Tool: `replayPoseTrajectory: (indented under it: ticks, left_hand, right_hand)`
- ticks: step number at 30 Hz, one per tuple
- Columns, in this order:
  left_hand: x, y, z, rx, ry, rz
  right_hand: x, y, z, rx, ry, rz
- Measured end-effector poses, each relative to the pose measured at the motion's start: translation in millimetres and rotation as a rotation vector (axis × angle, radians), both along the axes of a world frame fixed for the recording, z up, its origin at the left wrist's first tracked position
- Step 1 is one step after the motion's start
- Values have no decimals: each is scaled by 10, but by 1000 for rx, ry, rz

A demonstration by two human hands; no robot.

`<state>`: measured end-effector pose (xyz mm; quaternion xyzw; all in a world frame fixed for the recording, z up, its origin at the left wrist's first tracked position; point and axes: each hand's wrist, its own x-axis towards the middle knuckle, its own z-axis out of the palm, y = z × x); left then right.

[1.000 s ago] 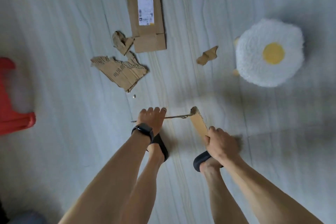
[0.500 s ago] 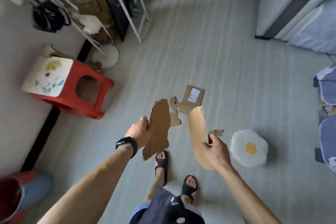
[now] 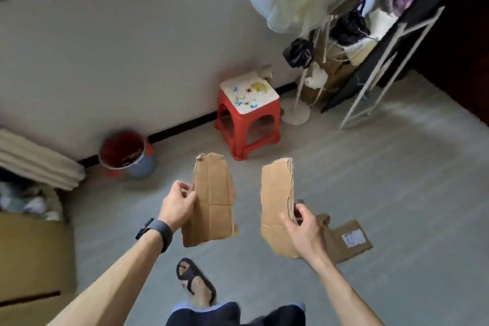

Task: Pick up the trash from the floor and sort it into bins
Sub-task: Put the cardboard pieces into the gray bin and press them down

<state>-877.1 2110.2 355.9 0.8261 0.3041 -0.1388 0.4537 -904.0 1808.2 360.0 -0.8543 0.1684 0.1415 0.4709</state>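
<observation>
Cardboard piece pinched upright in the left grip, second piece clasped in the right grip!
Red bucket sits ahead-left of both, closer to the left grip, likely first to drop.

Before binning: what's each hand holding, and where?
Left hand: left cardboard piece, pinched at its left edge. Right hand: right cardboard piece, gripped at its lower right.

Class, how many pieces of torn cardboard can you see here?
3: left cardboard piece in the left hand, right cardboard piece in the right hand, labelled cardboard piece on the floor beside it; more may be hidden.
</observation>
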Motion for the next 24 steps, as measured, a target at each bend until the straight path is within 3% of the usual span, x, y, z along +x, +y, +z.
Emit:
replayPoseTrajectory:
  ticks: [5, 9, 17, 24]
  left_hand:
    - [-106, 1390, -97, -110, 47, 361]
    - [-96, 2158, -192, -179, 70, 507]
    - [250, 3357, -384, -262, 129, 600]
    - [998, 4103, -821, -287, 207, 662]
  right_hand:
    - [590, 1469, -25, 32, 62, 229]
    - [883, 2357, -37, 6, 72, 351]
    - [1595, 3707, -143, -18, 167, 501]
    - [2750, 4577, -566, -24, 260, 555]
